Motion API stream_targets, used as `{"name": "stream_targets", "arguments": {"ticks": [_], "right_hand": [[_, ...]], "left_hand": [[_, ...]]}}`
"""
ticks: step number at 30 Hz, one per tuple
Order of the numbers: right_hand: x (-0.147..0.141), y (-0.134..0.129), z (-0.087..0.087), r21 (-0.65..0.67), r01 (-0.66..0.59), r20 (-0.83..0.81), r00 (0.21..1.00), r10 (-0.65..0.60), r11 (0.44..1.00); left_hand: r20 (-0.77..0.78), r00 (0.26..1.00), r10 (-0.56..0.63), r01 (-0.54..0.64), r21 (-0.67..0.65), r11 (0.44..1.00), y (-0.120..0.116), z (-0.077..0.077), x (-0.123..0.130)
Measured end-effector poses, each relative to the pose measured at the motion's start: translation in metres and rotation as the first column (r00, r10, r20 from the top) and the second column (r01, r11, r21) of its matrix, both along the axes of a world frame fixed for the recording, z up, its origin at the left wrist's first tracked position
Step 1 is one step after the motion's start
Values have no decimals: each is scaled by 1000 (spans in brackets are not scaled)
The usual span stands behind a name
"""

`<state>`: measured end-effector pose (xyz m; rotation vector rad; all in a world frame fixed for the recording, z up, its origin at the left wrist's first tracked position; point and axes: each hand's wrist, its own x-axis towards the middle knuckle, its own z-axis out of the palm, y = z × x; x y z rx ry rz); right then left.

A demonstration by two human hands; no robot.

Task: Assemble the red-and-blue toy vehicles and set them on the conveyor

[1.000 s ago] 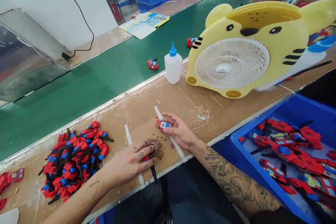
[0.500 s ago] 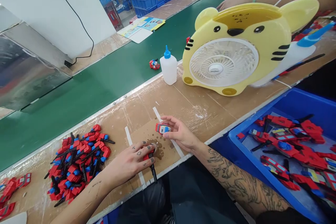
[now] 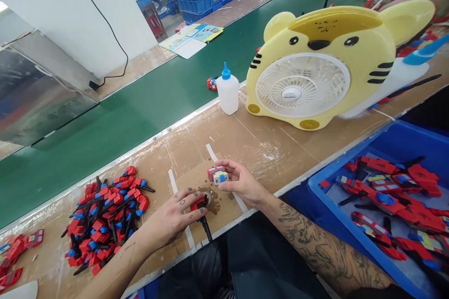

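Observation:
My left hand [image 3: 171, 217] grips a small red toy part with a black peg [image 3: 202, 217] and presses it down by a small glue dish [image 3: 206, 198] on the stained cardboard mat [image 3: 220, 208]. My right hand [image 3: 242, 182] holds a small red, blue and white toy car piece [image 3: 217, 174] just above the mat, a little right of the dish. A pile of red and blue parts with black pegs [image 3: 105, 217] lies on the bench to the left of my left hand.
A white glue bottle with a blue cap [image 3: 228, 91] and a yellow tiger-shaped fan [image 3: 326, 65] stand at the bench's far edge. Behind runs a green conveyor belt [image 3: 105, 121] carrying a toy [image 3: 211, 83]. A blue bin [image 3: 386, 149] of red parts is at right.
My right hand has turned the toy car piece and drawn it slightly nearer the dish. My left hand keeps pressing its part. The other person's arm behind the fan has gone from view.

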<state>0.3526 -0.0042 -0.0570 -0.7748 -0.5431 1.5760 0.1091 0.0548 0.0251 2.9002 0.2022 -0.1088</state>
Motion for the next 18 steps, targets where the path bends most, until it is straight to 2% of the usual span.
{"name": "stream_targets", "arguments": {"ticks": [3, 5, 6, 7, 8, 10, 12, 13, 14, 15, 18], "right_hand": [[0, -1, -2, -2, -5, -4, 1000, 5, 1000], [-1, -3, -1, 3, -20, -4, 1000, 20, 1000], [-1, -4, 0, 8, -29, -2, 1000, 29, 1000], [-2, -5, 0, 19, -38, 3, 999, 38, 999], [-3, -6, 1, 33, -48, 12, 999, 47, 998], [-7, -7, 4, 69, -73, 34, 997, 71, 995], [-11, -7, 8, 107, -103, 61, 993, 97, 989], [-13, -7, 11, 122, -115, 75, 991, 107, 986], [-15, -6, 14, 135, -119, 87, 990, 108, 984], [-17, -6, 17, 150, -115, 98, 990, 101, 982], [-21, -4, 25, 196, -89, 149, 987, 60, 977]], "left_hand": [[31, 996, 84, -82, -68, 994, 0, -1, -4], [105, 975, 195, -172, -194, 966, -1, -2, -7], [150, 948, 282, -230, -290, 929, -3, -3, -8], [194, 899, 392, -291, -405, 867, -5, -5, -9], [223, 825, 519, -344, -530, 775, -7, -8, -9], [193, 621, 759, -392, -763, 514, -12, -16, -10], [108, 420, 901, -334, -905, 264, -17, -23, -9], [69, 348, 935, -289, -941, 177, -18, -26, -8], [38, 295, 955, -249, -961, 116, -19, -28, -8], [21, 260, 965, -219, -973, 80, -19, -29, -7], [1, 225, 974, -189, -981, 45, -19, -26, -3]]}}
